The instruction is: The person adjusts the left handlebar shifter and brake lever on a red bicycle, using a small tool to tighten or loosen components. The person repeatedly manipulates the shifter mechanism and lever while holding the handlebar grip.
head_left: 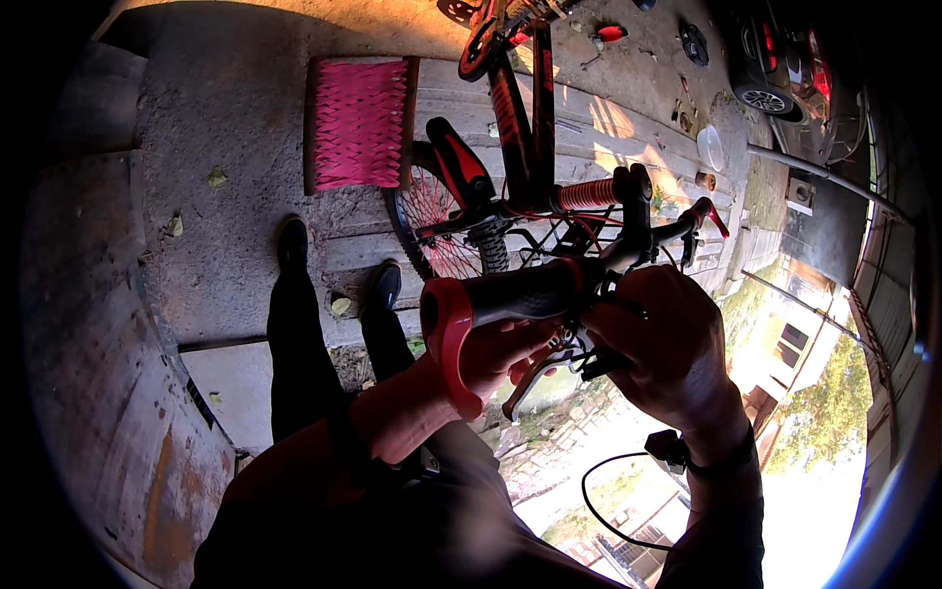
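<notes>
A black handlebar grip (520, 296) with a curved red bar end (449, 339) points toward me, on a black and red bicycle (520, 128). My left hand (496, 358) reaches under the grip, its fingers closed around the base of the silver brake lever (525, 391). Beside it, my right hand (659, 339) is closed with bent fingers at the inner end of the grip, by the lever's bracket. What its fingertips pinch is hidden. The front wheel (432, 221) and a black and red mudguard (459, 162) lie beyond the handlebar.
A low stool with a pink woven seat (361, 123) stands on the concrete left of the wheel. A white container (709, 147) and a parked car (785, 74) are at the far right. A black cable (589, 496) loops near my right wrist.
</notes>
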{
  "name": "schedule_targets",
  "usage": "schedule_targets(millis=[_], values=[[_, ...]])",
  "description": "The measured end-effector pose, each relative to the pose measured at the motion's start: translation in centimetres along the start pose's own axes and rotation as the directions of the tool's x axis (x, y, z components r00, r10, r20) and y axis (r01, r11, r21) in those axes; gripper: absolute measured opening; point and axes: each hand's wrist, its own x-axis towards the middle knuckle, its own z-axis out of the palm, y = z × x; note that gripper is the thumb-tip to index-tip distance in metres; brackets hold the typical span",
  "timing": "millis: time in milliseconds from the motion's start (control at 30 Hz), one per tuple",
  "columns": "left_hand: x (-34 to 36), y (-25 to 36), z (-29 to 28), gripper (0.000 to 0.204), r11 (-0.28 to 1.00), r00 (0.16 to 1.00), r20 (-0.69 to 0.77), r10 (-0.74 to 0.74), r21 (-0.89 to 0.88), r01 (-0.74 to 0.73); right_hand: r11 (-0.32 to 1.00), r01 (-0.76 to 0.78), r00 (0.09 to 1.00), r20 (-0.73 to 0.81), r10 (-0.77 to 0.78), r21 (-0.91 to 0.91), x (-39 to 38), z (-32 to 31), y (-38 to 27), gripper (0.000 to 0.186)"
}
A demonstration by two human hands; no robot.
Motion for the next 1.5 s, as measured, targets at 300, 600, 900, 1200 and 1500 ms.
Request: schedule_targets(millis=[300, 600, 900, 1200, 1500], values=[[0.2, -0.1, -0.4, 0.030, 0.999, 0.999, 0.035, -0.001, -0.036, 0.002, 1.000, -0.019, 1.000, 0.011, 0.019, 0.001, -0.2, -0.1, 0.3, 0.021], [0.1, 0.2, 0.2, 0.025, 0.995, 0.997, 0.033, 0.066, 0.079, -0.068, 1.000, 0.012, 1.000, 0.012, -0.012, -0.019, -0.4, 0.0, 0.5, 0.024], [-0.1, 0.4, 0.4, 0.025, 0.999, 0.999, 0.024, 0.043, -0.016, -0.043, 1.000, 0.020, 0.999, 0.036, -0.019, -0.020, -0.3, -0.1, 0.6, 0.026], [-0.2, 0.2, -0.1, 0.029, 0.999, 0.999, 0.027, 0.022, -0.043, -0.021, 0.999, 0.033, 0.999, 0.032, -0.033, -0.025, -0.4, 0.0, 0.7, 0.027], [-0.3, 0.7, 0.1, 0.031, 0.998, 0.998, 0.058, -0.002, -0.058, 0.005, 0.999, 0.030, 0.999, 0.025, -0.029, -0.027, -0.3, 0.2, 0.6, 0.026]])
